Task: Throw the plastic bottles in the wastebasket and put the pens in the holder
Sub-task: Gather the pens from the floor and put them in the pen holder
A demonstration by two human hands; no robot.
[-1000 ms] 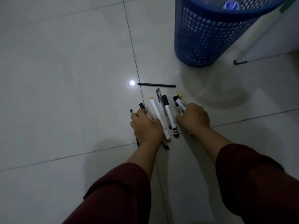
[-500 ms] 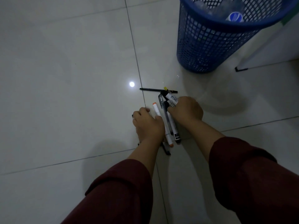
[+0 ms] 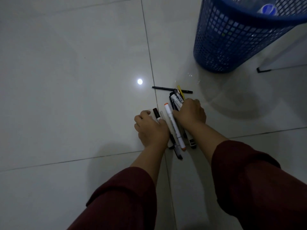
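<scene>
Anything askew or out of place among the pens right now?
One thin black pen lies crosswise beyond the bunch gathered between the left hand and right hand, outside both. No holder is in view.

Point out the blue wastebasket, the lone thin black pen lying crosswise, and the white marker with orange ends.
Blue wastebasket [image 3: 232,40], head view, on its mesh wall.
Thin black pen [image 3: 163,88], head view, on its barrel left of the bundle.
White marker [image 3: 174,125], head view, mid-barrel between the hands.
</scene>
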